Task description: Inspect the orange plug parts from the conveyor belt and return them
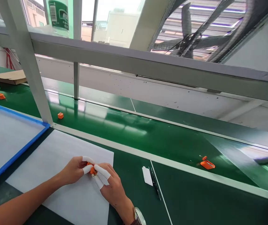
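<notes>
A small orange plastic part point(93, 171) is pinched between the fingertips of both hands, above a white sheet point(61, 200) on the dark green bench. My left hand point(73, 170) grips it from the left with thumb and forefinger, both in white finger cots. From the right, my right hand point(114, 182) closes on it, its covered fingers and thumb around the lower right side. The fingers hide much of the part, and its exact kind cannot be made out. A wristwatch point(139, 215) is on the right wrist.
A green conveyor belt point(124, 125) runs beyond the bench, carrying an orange plug-like block point(60, 115), another orange piece point(1, 96) and an open orange piece point(207, 163). Left lies a blue-rimmed tray point(16, 157). A white card point(147, 176) lies right. A metal upright point(28, 62) stands at left.
</notes>
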A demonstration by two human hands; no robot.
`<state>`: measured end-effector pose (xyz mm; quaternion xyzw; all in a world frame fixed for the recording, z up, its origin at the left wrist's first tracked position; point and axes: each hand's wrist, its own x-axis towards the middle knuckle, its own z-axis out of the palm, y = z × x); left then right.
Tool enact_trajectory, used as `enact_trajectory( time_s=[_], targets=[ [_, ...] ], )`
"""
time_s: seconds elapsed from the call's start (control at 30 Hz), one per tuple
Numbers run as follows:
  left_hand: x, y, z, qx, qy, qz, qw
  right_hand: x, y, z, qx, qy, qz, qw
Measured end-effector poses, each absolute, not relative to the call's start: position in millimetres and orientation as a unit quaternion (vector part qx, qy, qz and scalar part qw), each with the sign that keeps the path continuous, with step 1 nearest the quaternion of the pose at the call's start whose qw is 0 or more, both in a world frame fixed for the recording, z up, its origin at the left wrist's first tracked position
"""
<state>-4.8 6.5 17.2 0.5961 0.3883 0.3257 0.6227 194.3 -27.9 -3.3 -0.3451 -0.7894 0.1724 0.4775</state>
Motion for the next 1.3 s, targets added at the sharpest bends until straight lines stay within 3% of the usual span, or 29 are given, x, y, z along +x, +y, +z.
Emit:
enact_trajectory(
  time_s=[0.6,0.93,1.1,1.3],
  targets=[
    [0,5,20,0.525,0.350,0.326,0.704,196,-26,-5,-0.344,-0.773,0.175,0.504],
    [-3,2,21,0.543,0.354,0.334,0.685,205,-24,0,-0.393,-0.565,0.544,0.479],
    [-2,-2,24,0.549,0.341,0.334,0.686,205,-23,6,-0.409,-0.484,0.634,0.444],
    [-3,-5,21,0.597,0.357,0.312,0.646,203,-25,6,-0.387,-0.468,0.650,0.456]
  ],
)
